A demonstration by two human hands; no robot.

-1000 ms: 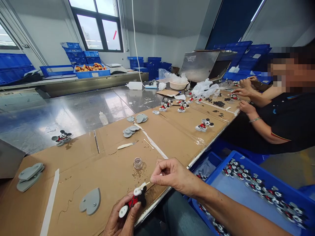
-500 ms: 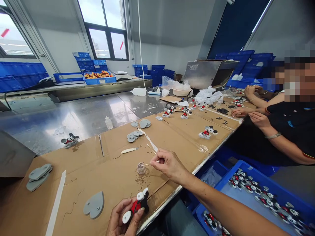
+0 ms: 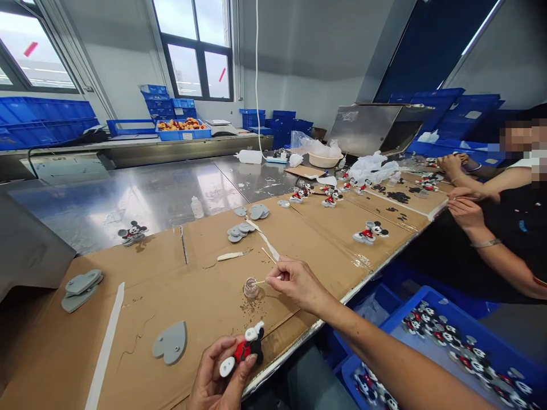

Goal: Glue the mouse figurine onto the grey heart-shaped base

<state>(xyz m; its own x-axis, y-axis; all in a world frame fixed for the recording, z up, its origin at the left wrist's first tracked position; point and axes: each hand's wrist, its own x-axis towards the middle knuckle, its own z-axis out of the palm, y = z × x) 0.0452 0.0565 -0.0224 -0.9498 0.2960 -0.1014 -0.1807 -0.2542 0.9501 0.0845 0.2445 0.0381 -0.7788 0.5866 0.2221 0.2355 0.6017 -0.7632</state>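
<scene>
Near the front edge of the table, my left hand (image 3: 217, 373) grips a red, black and white Mickey Mouse figurine (image 3: 244, 348) between thumb and fingers. My right hand (image 3: 297, 285) pinches a thin wooden stick (image 3: 260, 282), its tip at the mouth of a small glass jar (image 3: 251, 288). Brown specks lie on the cardboard around the jar. Left of the figurine is a grey heart-shaped base (image 3: 171, 343) with small holes. Beyond the jar lie a white-handled knife (image 3: 231, 255) and another thin stick (image 3: 269, 255).
Grey bases (image 3: 239, 232) are piled farther back, with more bases (image 3: 81, 289) at left. Finished-looking figurines (image 3: 371, 232) stand on the cardboard (image 3: 325, 250). A blue crate (image 3: 427, 293) of figurines sits below the edge at right. A co-worker's hands (image 3: 464, 208) work at far right.
The view has turned slightly left, so things sit farther right in the picture. Both hands keep their holds, and the stick stays at the jar.
</scene>
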